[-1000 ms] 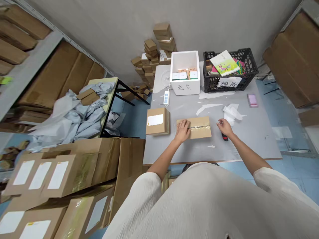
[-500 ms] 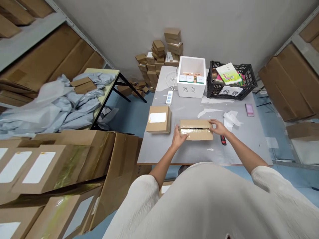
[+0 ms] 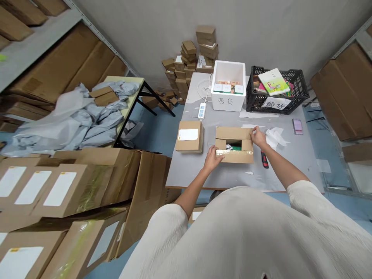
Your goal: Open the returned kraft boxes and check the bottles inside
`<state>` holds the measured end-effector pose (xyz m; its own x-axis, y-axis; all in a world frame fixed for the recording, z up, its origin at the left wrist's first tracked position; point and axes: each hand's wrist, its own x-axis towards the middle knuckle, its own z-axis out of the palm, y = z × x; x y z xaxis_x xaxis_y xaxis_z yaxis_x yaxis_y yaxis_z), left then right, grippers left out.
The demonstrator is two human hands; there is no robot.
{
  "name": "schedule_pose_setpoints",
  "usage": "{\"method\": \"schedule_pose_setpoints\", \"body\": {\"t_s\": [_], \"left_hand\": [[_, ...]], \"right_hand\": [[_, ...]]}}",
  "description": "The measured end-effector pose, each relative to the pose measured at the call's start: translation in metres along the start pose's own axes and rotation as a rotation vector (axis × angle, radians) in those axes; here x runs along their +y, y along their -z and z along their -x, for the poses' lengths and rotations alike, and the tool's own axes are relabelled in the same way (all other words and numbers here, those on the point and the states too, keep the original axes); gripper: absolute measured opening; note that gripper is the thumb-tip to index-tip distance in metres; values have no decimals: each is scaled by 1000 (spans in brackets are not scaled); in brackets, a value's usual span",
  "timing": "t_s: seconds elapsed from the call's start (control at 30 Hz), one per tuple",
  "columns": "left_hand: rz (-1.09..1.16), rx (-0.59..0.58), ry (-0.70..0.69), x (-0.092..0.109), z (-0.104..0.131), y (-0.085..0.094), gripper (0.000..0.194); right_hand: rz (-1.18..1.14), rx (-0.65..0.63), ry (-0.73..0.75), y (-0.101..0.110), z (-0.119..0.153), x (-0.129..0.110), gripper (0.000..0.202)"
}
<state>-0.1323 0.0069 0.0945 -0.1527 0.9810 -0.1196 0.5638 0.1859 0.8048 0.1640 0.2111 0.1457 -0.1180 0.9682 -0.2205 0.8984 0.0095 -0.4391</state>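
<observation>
Matt cardboard box (image 3: 235,156), glossy tape (image 3: 234,152), smooth grey tabletop (image 3: 186,172)

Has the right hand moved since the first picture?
Yes: against the knife, the right hand has shifted left and forward, to the open box.

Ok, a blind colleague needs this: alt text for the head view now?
Left hand and right hand touch an open cardboard box, something green inside, on a grey table; a closed carton stands left, white bin and black crate behind.

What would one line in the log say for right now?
carton: top open, green thing inside | left hand: at its near left corner | right hand: at its far right corner | red-and-black tool: on table
</observation>
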Motion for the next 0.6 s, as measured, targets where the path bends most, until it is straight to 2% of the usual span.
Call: {"method": "schedule_pose_setpoints", "body": {"t_s": [0.1, 0.2, 0.33, 0.4, 0.5, 0.6], "left_hand": [[-1, -17, 12, 2, -2, 4, 51], [-12, -7, -17, 7, -1, 10, 45], [-29, 125, -105, 18, 3, 22, 16], [-21, 157, -153, 25, 6, 30, 23], [-32, 67, -222, 33, 12, 42, 31], [-76, -70, -253, 37, 24, 53, 17]], "right_hand": [[70, -119, 12, -3, 2, 0, 33], [111, -166, 36, 0, 5, 0, 42], [137, -203, 70, 8, 10, -3, 49], [144, -224, 79, 10, 12, -5, 50], [142, -242, 87, 9, 15, -7, 50], [126, -240, 77, 3, 17, -6, 50]]}}
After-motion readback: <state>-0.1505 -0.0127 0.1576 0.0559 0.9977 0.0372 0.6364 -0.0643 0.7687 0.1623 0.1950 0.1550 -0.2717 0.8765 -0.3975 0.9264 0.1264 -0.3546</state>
